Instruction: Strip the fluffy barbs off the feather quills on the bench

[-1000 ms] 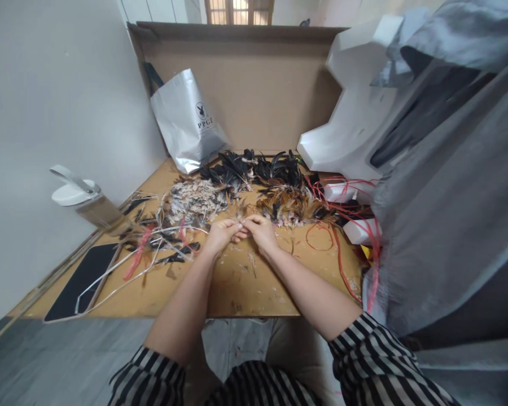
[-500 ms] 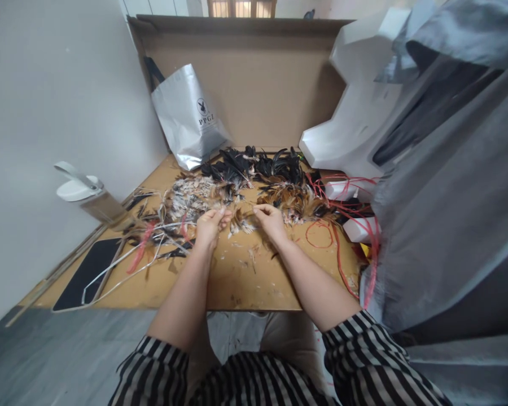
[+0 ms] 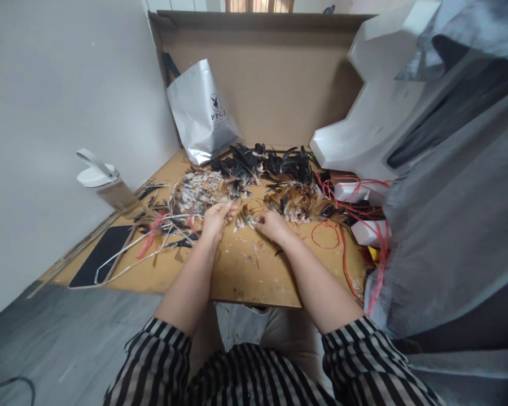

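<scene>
My left hand [image 3: 218, 221] is closed in a pinch over the table, beside the pale mottled feathers [image 3: 198, 189]. What its fingertips hold is too small to make out. Facing it, my right hand [image 3: 273, 226] pinches at the edge of a small brown-and-white feather clump [image 3: 244, 216]; a feather seems to be between thumb and finger. Brown feathers [image 3: 296, 200] lie in a heap just beyond my right hand. Behind them, black glossy feathers [image 3: 288, 163] are spread in bunches.
A silver bag [image 3: 198, 113] leans on the cardboard panel [image 3: 262, 84]. At left are a lidded cup [image 3: 114, 189], a dark tablet-like slab [image 3: 101, 256] and pale straps with pink ribbon [image 3: 151, 237]. Red string [image 3: 345, 259], white blocks [image 3: 370, 232] and grey cloth [image 3: 457, 225] crowd the right.
My right hand has come down and left to the small feather clump. My left hand stays pinched in much the same place. The view has shifted slightly left.
</scene>
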A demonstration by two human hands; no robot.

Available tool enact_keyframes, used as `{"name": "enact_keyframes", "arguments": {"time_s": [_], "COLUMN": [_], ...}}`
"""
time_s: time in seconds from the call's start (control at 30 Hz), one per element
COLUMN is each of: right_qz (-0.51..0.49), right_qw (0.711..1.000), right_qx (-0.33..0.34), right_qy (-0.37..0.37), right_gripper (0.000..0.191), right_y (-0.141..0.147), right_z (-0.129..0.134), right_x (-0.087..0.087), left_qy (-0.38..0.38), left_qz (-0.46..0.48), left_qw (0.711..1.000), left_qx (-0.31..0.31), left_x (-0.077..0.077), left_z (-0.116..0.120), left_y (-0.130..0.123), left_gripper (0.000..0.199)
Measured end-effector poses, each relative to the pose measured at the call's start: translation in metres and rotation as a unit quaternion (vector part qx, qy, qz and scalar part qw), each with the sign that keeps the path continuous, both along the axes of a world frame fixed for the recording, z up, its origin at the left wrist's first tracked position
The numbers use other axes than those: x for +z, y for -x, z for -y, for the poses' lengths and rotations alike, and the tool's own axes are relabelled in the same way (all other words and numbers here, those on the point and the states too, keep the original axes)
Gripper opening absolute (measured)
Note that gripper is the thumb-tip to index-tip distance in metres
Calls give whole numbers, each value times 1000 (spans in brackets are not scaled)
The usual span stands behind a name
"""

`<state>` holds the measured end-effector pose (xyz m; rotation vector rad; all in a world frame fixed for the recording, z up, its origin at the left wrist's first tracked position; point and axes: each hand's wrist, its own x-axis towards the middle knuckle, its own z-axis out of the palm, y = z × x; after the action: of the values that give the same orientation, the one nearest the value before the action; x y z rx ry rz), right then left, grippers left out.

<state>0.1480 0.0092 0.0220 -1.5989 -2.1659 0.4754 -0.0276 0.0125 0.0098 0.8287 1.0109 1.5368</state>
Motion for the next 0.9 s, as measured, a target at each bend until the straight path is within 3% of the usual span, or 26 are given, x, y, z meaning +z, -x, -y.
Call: {"name": "enact_keyframes", "arguments": {"time_s": [0.1, 0.23, 0.4, 0.53, 0.73, 0.9], "right_qz": [-9, -159, -342, -407, -336, -293], "right_qw": [1000, 987, 925, 893, 933, 951], "right_qx": [-8, -6, -4, -2, 51, 83], "right_qy": [4, 31, 164, 190, 115, 56], "right_gripper": [14, 18, 20, 21, 22, 22], "right_y": [-1, -3, -1, 0, -1, -1], "right_z": [-2, -8, -8, -8, -9, -6], "right_x": [-1, -6, -8, -11, -14, -7], "left_qy": [1, 0, 15, 13, -32, -48], "left_qz": [-5, -21, -37, -54, -169, -249], "left_qw": [1000, 999, 997, 996, 984, 964], "left_qx": [-14, -42, -60, -65, -45, -80], "left_x": [0, 0, 3, 6, 5, -2], "left_z": [1, 4, 7, 9, 11, 9], "left_y": [-2, -4, -8, -12, -18, -18], "left_gripper": [23, 25, 27, 28, 25, 15]}}
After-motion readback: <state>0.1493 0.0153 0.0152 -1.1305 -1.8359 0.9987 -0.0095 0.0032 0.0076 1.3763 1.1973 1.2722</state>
